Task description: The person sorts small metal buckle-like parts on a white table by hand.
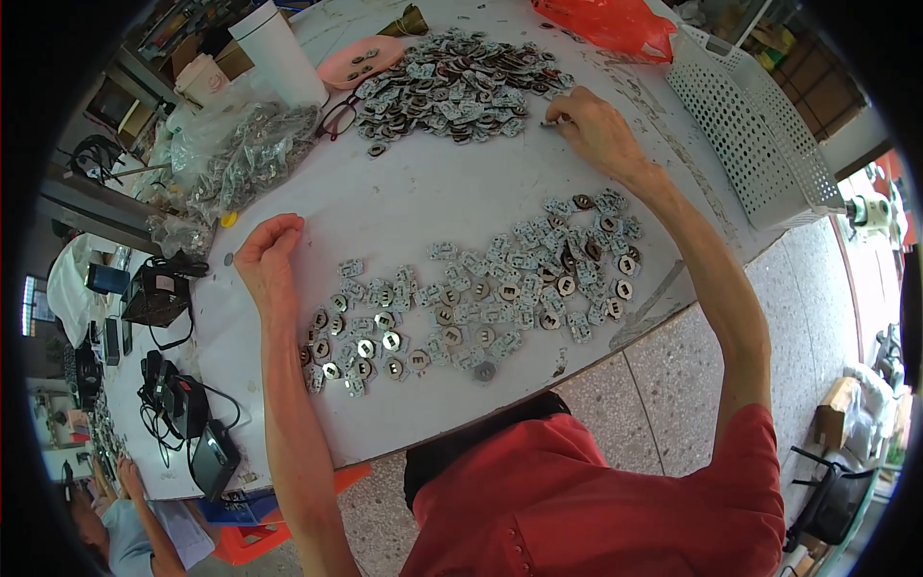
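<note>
Head view: right hand (594,128) at far heap (452,85), perhaps pinching a piece.

The scene is lit evenly by soft, bright daylight, and only faint shadows are cast on the white tabletop (423,202). Strong fisheye bending is seen toward the black rim, where detail is blurred; the centre is rendered sharply, without glare.

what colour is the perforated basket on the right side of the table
White. The perforated basket shows best in the head view, its only view.
</note>
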A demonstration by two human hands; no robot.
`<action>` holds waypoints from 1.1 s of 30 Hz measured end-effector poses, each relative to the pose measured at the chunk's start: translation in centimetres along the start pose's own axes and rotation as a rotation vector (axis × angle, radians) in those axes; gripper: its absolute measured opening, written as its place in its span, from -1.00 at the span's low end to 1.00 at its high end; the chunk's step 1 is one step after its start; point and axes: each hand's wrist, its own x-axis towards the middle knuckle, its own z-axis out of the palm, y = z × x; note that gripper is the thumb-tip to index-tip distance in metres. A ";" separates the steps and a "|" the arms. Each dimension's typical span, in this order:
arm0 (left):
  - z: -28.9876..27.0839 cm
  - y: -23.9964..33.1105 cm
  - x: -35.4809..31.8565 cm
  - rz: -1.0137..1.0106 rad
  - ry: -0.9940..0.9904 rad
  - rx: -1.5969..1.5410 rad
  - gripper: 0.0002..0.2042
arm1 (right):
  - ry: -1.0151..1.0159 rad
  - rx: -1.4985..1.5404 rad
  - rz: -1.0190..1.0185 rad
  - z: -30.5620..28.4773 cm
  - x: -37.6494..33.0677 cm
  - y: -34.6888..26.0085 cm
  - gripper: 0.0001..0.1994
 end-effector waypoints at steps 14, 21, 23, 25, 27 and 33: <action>0.1 0.1 -0.1 0.010 0.002 0.011 -0.83 | 0.006 0.171 0.121 -0.9 1.6 2.4 -0.75; -0.2 -0.2 -0.1 -0.008 0.007 -0.003 -0.83 | -0.015 0.027 0.123 0.7 2.3 3.6 -0.75; -0.2 -0.1 0.0 -0.013 0.008 -0.009 -0.83 | 0.003 0.017 0.131 0.0 1.3 3.6 -0.75; -0.1 0.0 0.1 -0.022 -0.003 -0.016 -0.83 | 0.011 0.028 0.094 -0.9 -0.3 3.2 -0.79; -0.1 -0.1 0.1 -0.013 -0.003 -0.010 -0.83 | -0.036 0.073 0.075 -2.0 -2.0 1.7 -0.79; -0.7 0.1 -0.3 -0.015 0.019 0.024 -0.83 | -0.228 0.175 0.152 -4.7 -2.5 -0.9 -0.77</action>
